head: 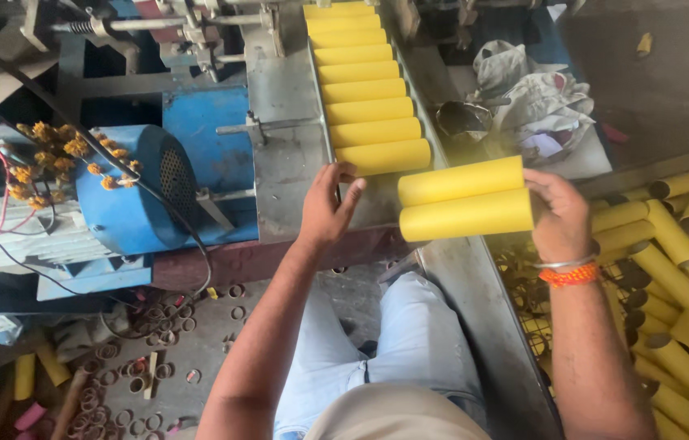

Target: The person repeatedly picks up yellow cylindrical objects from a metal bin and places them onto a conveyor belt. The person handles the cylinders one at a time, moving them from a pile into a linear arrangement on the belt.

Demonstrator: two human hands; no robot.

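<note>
Right hand [560, 216] fingers, hidden, grasp two yellow tubes [465, 200]; left hand [326, 208] released.

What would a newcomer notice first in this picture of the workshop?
First, the bright yellow tubes: a row of tubes lies on the metal chute at the top centre, and the right hand holds two tubes. The left hand rests at the row's near end. At left sits a blue motor with orange flowers.
</note>
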